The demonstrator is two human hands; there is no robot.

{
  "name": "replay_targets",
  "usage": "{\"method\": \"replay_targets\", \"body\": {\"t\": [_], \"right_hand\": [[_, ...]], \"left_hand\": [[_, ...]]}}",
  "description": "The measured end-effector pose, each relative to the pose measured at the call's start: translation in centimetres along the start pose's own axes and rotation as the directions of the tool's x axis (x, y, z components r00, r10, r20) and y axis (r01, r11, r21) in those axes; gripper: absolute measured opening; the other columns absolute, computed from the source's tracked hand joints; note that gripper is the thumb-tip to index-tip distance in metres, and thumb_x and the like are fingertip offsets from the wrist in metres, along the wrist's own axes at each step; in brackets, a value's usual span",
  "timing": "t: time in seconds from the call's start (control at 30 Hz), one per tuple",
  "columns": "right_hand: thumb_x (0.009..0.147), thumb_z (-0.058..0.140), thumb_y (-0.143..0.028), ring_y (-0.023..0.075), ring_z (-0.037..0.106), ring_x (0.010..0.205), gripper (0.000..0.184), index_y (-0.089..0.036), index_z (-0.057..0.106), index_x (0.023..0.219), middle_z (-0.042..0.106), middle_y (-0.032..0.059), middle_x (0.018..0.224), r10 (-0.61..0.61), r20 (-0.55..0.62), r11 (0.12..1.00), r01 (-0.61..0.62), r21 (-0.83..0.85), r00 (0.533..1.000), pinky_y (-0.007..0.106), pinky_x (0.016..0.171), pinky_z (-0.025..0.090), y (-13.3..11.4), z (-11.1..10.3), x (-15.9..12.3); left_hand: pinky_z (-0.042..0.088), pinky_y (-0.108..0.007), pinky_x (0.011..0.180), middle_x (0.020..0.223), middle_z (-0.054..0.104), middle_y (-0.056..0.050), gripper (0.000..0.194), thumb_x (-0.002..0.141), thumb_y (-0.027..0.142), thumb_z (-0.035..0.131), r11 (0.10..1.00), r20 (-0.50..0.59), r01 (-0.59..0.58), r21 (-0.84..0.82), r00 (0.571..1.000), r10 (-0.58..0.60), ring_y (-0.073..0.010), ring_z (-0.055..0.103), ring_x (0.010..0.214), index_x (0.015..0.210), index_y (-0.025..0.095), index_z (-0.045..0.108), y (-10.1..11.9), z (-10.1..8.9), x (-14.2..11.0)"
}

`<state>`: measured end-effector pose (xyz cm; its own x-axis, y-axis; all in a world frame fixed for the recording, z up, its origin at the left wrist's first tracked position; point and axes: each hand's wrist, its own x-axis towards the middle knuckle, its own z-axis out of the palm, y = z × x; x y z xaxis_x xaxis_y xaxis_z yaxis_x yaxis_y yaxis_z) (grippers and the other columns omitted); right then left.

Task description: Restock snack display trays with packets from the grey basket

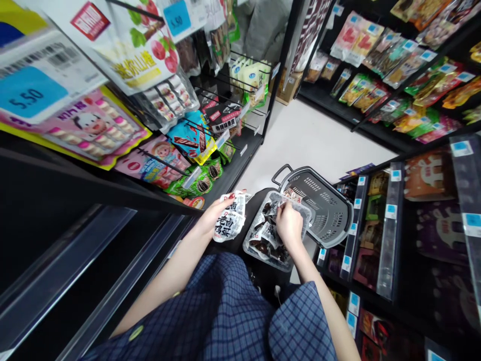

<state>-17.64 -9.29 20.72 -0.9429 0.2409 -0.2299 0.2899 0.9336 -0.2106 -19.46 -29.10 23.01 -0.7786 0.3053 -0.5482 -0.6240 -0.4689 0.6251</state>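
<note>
My left hand (210, 219) is closed on a few small white snack packets (230, 225) with black Chinese lettering, held out to the left of a clear plastic tub (252, 250). Inside the tub lie several similar packets (268, 234) with dark contents. My right hand (290, 223) reaches into the tub from the right, its fingers curled down among the packets. What those fingertips pinch is hidden by the hand. The tub sits low in front of my body, beside a grey shopping basket (326, 213).
On the left, a rack holds bagged snacks such as a blue bag (191, 138) and a pink bag (93, 128). Dark shelves with price tags line the right, holding boxed goods (428, 173). Pale floor (293, 135) runs between them, with a cardboard box (288, 89) farther off.
</note>
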Motion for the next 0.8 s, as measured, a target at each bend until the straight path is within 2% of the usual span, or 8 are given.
{"method": "replay_targets", "body": {"t": [0.1, 0.2, 0.43, 0.53, 0.6, 0.7, 0.8], "right_hand": [[0.09, 0.037, -0.023, 0.0284, 0.067, 0.072, 0.025, -0.007, 0.055, 0.097, 0.067, 0.0164, 0.077, -0.021, 0.01, 0.992, 0.022, -0.126, 1.0, 0.034, 0.063, 0.047, -1.0, 0.2, -0.3], [0.09, 0.036, -0.02, 0.0291, 0.068, 0.072, 0.025, -0.005, 0.056, 0.096, 0.067, 0.0186, 0.077, -0.037, 0.032, 0.982, 0.042, -0.181, 0.999, 0.036, 0.062, 0.048, -1.5, 0.9, -0.1], [0.083, 0.039, -0.006, 0.0296, 0.068, 0.079, 0.024, -0.006, 0.06, 0.093, 0.067, 0.0217, 0.084, -0.117, 0.113, 0.971, 0.137, -0.196, 0.987, 0.036, 0.065, 0.049, -1.9, 1.1, 1.1], [0.082, 0.042, -0.008, 0.0288, 0.068, 0.083, 0.022, -0.006, 0.063, 0.089, 0.067, 0.0231, 0.087, -0.14, 0.154, 0.97, 0.167, -0.178, 0.978, 0.035, 0.068, 0.049, -2.2, 0.8, 1.8], [0.084, 0.048, -0.017, 0.0281, 0.068, 0.082, 0.02, -0.008, 0.065, 0.087, 0.068, 0.0222, 0.087, -0.151, 0.185, 0.972, 0.18, -0.154, 0.971, 0.034, 0.068, 0.049, -1.8, 0.2, 2.2], [0.088, 0.046, -0.031, 0.0249, 0.067, 0.08, 0.028, -0.012, 0.067, 0.086, 0.069, 0.0168, 0.084, -0.146, 0.193, 0.978, 0.17, -0.119, 0.97, 0.031, 0.068, 0.047, -0.3, -2.0, 2.4], [0.09, 0.04, -0.03, 0.0192, 0.065, 0.078, 0.029, -0.017, 0.066, 0.085, 0.07, 0.0083, 0.082, -0.156, 0.074, 0.987, 0.151, 0.06, 0.985, 0.027, 0.071, 0.044, 1.5, -5.4, 1.7]], "left_hand": [[0.052, -0.025, 0.048, 0.071, 0.067, -0.006, 0.041, 0.084, 0.017, 0.048, 1.0, -0.015, 0.001, 0.0, 1.0, -0.001, -0.0167, 0.064, 0.053, 0.124, 0.01, 0.053, 0.0, 0.0, 0.0], [0.052, -0.026, 0.048, 0.072, 0.068, -0.006, 0.042, 0.084, 0.017, 0.049, 1.0, -0.019, 0.006, 0.006, 1.0, -0.006, -0.0168, 0.064, 0.053, 0.124, 0.01, 0.052, 0.0, 0.1, -0.1], [0.052, -0.026, 0.05, 0.071, 0.068, -0.006, 0.043, 0.084, 0.016, 0.049, 1.0, -0.024, 0.018, -0.005, 1.0, -0.019, -0.0164, 0.064, 0.053, 0.126, 0.01, 0.051, 0.0, 0.4, -0.2], [0.052, -0.026, 0.051, 0.077, 0.07, -0.007, 0.045, 0.083, 0.018, 0.05, 1.0, -0.022, 0.022, -0.003, 1.0, -0.022, -0.0159, 0.064, 0.054, 0.127, 0.011, 0.051, -0.1, 0.5, -0.2], [0.052, -0.026, 0.051, 0.079, 0.07, -0.008, 0.046, 0.083, 0.019, 0.05, 1.0, -0.014, 0.031, 0.001, 0.999, -0.031, -0.0163, 0.064, 0.053, 0.129, 0.012, 0.049, -0.1, 0.6, -0.3], [0.051, -0.027, 0.05, 0.079, 0.07, -0.009, 0.048, 0.083, 0.02, 0.05, 0.999, 0.004, 0.033, 0.007, 0.999, -0.033, -0.0173, 0.064, 0.054, 0.13, 0.012, 0.048, 0.0, 0.6, -0.5], [0.05, -0.026, 0.049, 0.076, 0.07, -0.008, 0.045, 0.083, 0.019, 0.049, 0.999, 0.032, 0.03, 0.018, 0.999, -0.031, -0.0177, 0.064, 0.054, 0.128, 0.011, 0.051, -0.1, 0.7, -0.6]]}}
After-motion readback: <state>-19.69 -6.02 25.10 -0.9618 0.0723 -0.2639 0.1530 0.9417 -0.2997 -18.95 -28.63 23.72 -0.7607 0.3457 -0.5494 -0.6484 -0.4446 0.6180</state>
